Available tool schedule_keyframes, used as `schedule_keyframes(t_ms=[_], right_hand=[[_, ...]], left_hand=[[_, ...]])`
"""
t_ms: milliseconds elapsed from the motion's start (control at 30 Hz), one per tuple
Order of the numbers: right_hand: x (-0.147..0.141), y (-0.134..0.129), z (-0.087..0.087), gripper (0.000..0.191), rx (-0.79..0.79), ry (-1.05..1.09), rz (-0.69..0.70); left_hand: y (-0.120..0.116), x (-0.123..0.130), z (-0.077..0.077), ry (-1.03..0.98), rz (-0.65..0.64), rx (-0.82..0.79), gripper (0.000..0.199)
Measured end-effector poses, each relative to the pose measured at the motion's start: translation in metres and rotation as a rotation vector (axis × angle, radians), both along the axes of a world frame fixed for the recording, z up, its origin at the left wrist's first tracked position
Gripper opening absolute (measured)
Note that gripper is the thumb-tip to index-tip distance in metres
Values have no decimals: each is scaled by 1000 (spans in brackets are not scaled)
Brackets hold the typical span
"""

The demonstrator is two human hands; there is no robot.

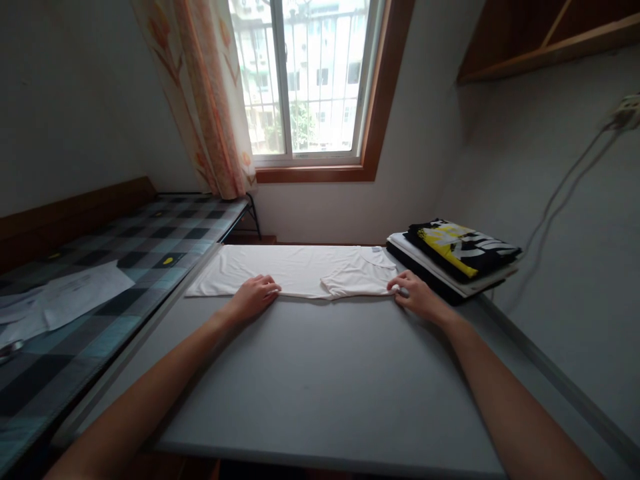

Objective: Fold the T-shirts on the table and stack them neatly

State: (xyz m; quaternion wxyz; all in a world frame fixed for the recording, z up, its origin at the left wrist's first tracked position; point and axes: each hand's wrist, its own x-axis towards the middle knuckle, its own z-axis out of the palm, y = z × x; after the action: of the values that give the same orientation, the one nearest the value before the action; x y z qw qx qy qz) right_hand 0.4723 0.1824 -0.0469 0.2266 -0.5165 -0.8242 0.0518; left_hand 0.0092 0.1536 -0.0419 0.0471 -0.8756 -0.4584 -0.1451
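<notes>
A white T-shirt (280, 267) lies folded lengthwise into a long strip across the far part of the grey table. Its sleeve (357, 277) is turned back over the body, and the neckline lies toward the right end. My left hand (255, 295) rests at the near edge of the shirt, left of the middle, with fingertips closed on the cloth. At the near right corner, by the shoulder, my right hand (413, 293) pinches the fabric between thumb and fingers.
A stack of folded clothes (455, 253) stands at the table's (320, 380) back right, against the wall. On the left is a bed with a checked mat (165, 227), bearing papers (70, 297). A curtain (210, 100) hangs beside the window; a cable (560, 180) runs down the right wall.
</notes>
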Motion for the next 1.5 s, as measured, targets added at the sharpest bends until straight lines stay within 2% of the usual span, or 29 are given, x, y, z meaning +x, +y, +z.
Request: schedule_keyframes(t_ms=[133, 233, 300, 367, 500, 600, 700, 867, 933, 1100, 1167, 1233, 1300, 1367, 1500], right_hand=[[7, 5, -7, 21, 21, 11, -6], [10, 8, -11, 23, 38, 29, -3], [10, 9, -13, 25, 48, 34, -2], [10, 9, -14, 26, 66, 42, 5], [7, 9, -16, 27, 114, 61, 23], [6, 6, -15, 28, 154, -22, -29], [7, -4, -10, 28, 215, -183, -71], [17, -29, 3, 29, 254, -310, 21], [24, -40, 9, 29, 160, -256, 73], [36, -72, 33, 31, -263, 1, 177], [38, -84, 48, 29, -423, 42, 177], [38, -92, 62, 27, -508, 78, 165], [36, -90, 71, 27, -490, 134, 121], [31, -80, 72, 28, -408, 198, 55], [14, -41, 55, 31, -211, 321, -84]], left_hand=[[-8, -78, -4, 10, 63, -3, 35], [-16, -133, -2, -8, 184, -38, 39], [-22, -161, 0, -42, 251, -70, 41], [-27, -178, 2, -86, 304, -91, 42], [-27, -182, 1, -119, 369, -29, 38], [-23, -177, 0, -101, 378, 16, 39], [-24, -180, 3, -58, 347, -25, 39], [-44, -193, 16, 17, 305, -123, 37], [-57, -200, 23, -20, 301, -195, 37], [-97, -228, 44, -239, 391, -470, 54], [-111, -240, 54, -301, 465, -512, 56], [-117, -248, 62, -368, 557, -491, 56], [-114, -248, 66, -469, 643, -414, 57], [-101, -241, 66, -590, 691, -333, 57], [-53, -215, 55, -809, 679, -261, 58]])
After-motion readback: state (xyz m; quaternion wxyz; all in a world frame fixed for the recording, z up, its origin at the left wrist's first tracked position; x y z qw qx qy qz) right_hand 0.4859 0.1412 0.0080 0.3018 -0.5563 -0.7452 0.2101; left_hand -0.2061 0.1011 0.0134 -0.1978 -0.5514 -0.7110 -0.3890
